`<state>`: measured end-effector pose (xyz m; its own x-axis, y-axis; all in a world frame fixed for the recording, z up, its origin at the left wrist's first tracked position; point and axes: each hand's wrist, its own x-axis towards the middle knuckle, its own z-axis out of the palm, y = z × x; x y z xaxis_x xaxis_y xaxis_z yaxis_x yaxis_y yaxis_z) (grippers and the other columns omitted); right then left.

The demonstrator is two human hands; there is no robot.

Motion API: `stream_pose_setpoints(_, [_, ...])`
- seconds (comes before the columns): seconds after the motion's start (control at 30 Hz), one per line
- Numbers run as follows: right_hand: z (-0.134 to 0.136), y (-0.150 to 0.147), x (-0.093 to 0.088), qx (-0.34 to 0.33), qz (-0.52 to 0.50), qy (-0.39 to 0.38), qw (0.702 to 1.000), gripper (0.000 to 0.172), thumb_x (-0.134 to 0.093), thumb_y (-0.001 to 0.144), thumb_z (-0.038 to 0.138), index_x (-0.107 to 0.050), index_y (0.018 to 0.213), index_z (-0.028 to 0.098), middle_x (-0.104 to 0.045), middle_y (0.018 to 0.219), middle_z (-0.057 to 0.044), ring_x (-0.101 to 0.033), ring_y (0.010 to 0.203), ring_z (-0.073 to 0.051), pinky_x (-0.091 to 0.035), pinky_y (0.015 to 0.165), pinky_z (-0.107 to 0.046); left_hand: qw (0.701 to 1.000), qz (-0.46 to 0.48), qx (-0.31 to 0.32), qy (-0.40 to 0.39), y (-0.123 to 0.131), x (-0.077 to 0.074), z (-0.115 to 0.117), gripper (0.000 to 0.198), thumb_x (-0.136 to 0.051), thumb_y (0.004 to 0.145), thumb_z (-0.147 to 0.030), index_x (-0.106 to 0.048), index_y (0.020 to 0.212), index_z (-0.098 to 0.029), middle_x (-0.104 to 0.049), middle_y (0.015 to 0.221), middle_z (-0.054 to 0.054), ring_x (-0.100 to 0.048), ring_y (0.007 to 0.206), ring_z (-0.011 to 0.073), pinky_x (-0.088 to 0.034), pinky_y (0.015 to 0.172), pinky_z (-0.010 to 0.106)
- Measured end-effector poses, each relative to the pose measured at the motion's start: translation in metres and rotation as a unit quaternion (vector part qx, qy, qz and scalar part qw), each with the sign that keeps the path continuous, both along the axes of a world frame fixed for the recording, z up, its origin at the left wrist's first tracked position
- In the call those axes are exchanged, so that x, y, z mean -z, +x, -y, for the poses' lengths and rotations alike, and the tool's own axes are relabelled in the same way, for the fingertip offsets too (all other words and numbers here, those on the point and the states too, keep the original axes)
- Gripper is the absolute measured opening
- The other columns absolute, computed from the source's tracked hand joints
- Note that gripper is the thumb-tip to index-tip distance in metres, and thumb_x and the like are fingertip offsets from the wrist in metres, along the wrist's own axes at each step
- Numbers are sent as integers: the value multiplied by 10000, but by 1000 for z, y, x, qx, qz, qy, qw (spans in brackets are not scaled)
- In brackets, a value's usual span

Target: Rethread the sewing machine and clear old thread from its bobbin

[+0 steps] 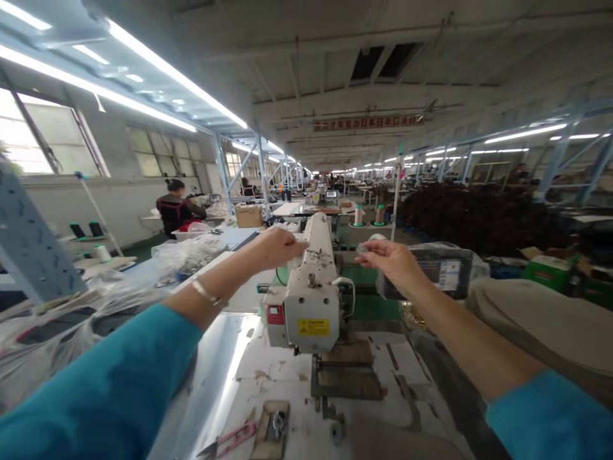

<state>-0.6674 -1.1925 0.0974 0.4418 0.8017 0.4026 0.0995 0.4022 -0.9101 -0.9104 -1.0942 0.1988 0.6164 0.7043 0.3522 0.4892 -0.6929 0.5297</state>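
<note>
A white industrial sewing machine (311,294) with a yellow caution label stands in front of me. My left hand (275,248) is closed at the left of its upper arm, fingers pinched near the top; anything held there is too small to make out. On the other side, my right hand (390,260) pinches a small grey roundish piece (363,249) between thumb and fingertips, raised above the table. Below the machine head lies a metal clamp frame (347,377) with brown fabric in it. Pink-handled thread snips (234,439) rest by a small metal-and-brown plate (271,429) at the front.
A control screen wrapped in plastic (443,271) stands right of the machine, beside beige cloth (541,326). Thread cones (358,216) stand behind. Plastic-covered bundles (62,338) lie at left. A seated person (176,207) works farther off, and a dark fabric heap (469,214) fills the right background.
</note>
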Motion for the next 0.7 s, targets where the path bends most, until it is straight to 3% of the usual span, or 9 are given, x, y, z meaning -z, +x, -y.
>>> stream_pose_setpoints(0.1, [-45,15,11,11,22,-3,1000,182,-762,738,239,-664,865,153,-719,707,-28,-733,674,-172,-617,637,-267,992,-116,-15,-37,69,14,-29,430,-782,575,-119,-472,287,-192,-342,298,-29,-276,388,100,-195,462,273])
stream_pose_setpoints(0.2, [-75,23,22,12,74,-5,997,108,-655,805,183,-663,908,155,-747,763,-51,-748,717,-197,-631,665,-307,991,-93,12,-95,94,34,-34,403,-712,526,-6,-437,294,-188,-331,292,-38,-273,390,98,-244,481,263])
stream_pose_setpoints(0.33, [-106,20,26,26,176,11,984,172,-617,827,139,-698,978,158,-778,893,-67,-750,829,-206,-615,810,-348,979,31,32,-199,86,30,-33,270,-562,790,-129,-526,527,-180,-608,544,19,-536,497,130,-457,570,251])
stream_pose_setpoints(0.43, [-124,10,21,35,260,27,964,212,-642,822,124,-732,1011,157,-782,971,-82,-733,952,-229,-567,920,-365,959,151,39,-237,74,16,-38,225,-413,909,-176,-464,690,-190,-663,723,35,-635,598,123,-555,672,287])
stream_pose_setpoints(0.5, [-130,1,18,35,312,32,949,236,-632,836,119,-748,1040,151,-783,988,-101,-730,970,-248,-553,934,-376,946,200,40,-251,66,11,-42,207,-415,910,-181,-440,705,-193,-626,653,18,-584,493,114,-536,554,267])
stream_pose_setpoints(0.57, [-131,-6,16,28,360,35,932,273,-600,854,100,-755,1073,152,-782,1007,-111,-733,973,-257,-546,942,-378,939,226,44,-256,60,10,-45,225,-445,895,-175,-433,671,-193,-557,542,-11,-474,377,99,-435,402,226])
stream_pose_setpoints(0.7, [-130,-11,18,28,426,40,903,337,-552,878,76,-752,1133,169,-750,1142,-116,-700,1099,-259,-497,1031,-359,941,223,60,-247,50,14,-49,293,-474,891,-167,-402,609,-200,-449,450,-54,-339,313,70,-331,323,197])
